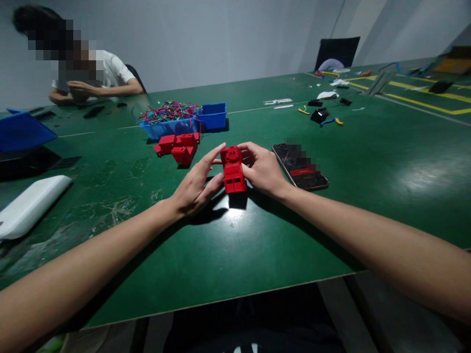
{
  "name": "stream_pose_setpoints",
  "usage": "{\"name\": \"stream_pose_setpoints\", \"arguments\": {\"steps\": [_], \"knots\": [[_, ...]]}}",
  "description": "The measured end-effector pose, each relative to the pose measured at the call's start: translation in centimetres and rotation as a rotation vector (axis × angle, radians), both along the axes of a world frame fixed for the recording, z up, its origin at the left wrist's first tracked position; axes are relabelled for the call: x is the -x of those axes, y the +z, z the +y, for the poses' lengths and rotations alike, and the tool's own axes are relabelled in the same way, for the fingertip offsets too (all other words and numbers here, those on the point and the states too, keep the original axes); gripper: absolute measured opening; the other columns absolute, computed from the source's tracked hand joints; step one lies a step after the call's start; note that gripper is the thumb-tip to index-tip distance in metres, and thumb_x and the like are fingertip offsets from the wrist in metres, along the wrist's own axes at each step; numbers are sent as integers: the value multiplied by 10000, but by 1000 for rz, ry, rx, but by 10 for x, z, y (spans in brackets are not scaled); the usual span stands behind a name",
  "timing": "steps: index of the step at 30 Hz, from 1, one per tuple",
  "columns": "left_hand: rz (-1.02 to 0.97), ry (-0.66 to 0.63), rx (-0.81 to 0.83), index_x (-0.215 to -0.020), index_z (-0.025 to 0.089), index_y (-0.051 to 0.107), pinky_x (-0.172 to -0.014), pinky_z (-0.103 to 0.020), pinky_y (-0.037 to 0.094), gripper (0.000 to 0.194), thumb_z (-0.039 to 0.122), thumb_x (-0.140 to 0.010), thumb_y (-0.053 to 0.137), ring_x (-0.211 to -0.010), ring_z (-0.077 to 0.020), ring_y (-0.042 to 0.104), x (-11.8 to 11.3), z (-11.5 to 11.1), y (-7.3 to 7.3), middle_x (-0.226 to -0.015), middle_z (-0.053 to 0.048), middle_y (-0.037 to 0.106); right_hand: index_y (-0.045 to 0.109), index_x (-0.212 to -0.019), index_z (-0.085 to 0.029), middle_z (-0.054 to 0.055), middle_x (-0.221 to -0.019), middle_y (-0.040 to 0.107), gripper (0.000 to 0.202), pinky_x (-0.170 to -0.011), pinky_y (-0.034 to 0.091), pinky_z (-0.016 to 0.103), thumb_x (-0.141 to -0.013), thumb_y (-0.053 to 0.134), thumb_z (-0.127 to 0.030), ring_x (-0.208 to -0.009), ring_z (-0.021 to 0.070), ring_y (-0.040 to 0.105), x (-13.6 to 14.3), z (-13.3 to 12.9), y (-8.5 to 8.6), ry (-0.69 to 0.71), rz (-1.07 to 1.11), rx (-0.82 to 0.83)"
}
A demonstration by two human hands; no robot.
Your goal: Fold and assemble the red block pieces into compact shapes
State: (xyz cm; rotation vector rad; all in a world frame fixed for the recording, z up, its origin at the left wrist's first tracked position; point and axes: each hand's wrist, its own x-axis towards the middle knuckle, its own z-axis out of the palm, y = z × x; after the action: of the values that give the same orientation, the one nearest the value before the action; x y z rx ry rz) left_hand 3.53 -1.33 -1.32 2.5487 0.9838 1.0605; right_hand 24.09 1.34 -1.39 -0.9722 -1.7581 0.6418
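Note:
Between my two hands is a red plastic block-shaped part (234,171), with slots and recesses on the side facing me. It is tipped a little above the green tabletop, and a dark shadow lies under its near end. My left hand (196,189) has its thumb and forefinger against the left side of the part. On the other side, my right hand (263,169) grips it with curled fingers and the thumb along its edge. Several similar red blocks (184,149) lie together beyond my left hand.
A blue bin (165,128) heaped with coloured wires stands beside a smaller blue bin (213,116). Right of my hands lies a phone (300,166). Pliers (332,121) and black pieces (319,115) are farther off. A white case (35,206) lies left; a person (114,73) sits across.

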Motion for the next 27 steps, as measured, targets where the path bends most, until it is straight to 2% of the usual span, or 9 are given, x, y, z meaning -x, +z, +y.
{"name": "stream_pose_setpoints", "arguments": {"steps": [5,8,14,17,21,24,27], "knots": [[65,12,-80,-1594,268,172,-1025,-502,518,875,517,-901,644,-1203,-308,638,1,2,-1,-1541,-189,454,646,-1015,-186,37,-948,764,252,-750,560,302,-766,643,-154,-797,169,713,1,-2,3,-24,48,-81],[55,15,-130,-1582,280,184,-983,-471,540,932,513,-850,712,-1141,-289,662,1,4,-3,-1499,-182,485,652,-1009,-192,46,-1002,759,286,-786,555,313,-733,635,-121,-850,180,703,0,-4,7,-90,24,-181],[3,81,-119,-1480,268,321,-919,-418,554,756,453,-858,709,-1018,-227,687,0,4,-4,-1398,-140,558,650,-1031,-194,64,-1037,734,354,-812,540,338,-693,611,-99,-909,202,681,-2,-4,10,-104,-31,-257],[-37,119,-102,-1416,258,367,-900,-397,555,640,418,-884,684,-991,-204,685,-1,3,-3,-1314,-109,609,648,-1043,-194,65,-1036,731,353,-785,535,330,-704,606,-104,-908,203,679,-2,-5,10,-87,-47,-267],[-116,157,-158,-1295,236,434,-831,-358,565,516,411,-880,685,-910,-177,688,-2,3,-5,-1149,-65,643,647,-1079,-194,73,-1065,731,374,-731,533,319,-720,598,-101,-937,212,681,-1,-9,12,-33,-73,-293],[-179,193,-184,-1202,231,461,-752,-316,550,440,383,-862,694,-845,-154,684,-4,4,-6,-1064,-32,641,643,-1107,-198,80,-1099,733,377,-788,551,340,-753,568,-92,-980,217,682,-1,-11,13,12,-93,-313],[-214,228,-121,-1179,225,465,-710,-297,529,437,345,-831,699,-841,-156,681,-5,6,-4,-1033,-26,651,641,-1135,-180,93,-1135,735,394,-835,562,352,-774,524,-74,-993,211,691,-1,-12,12,37,-73,-330]]}}
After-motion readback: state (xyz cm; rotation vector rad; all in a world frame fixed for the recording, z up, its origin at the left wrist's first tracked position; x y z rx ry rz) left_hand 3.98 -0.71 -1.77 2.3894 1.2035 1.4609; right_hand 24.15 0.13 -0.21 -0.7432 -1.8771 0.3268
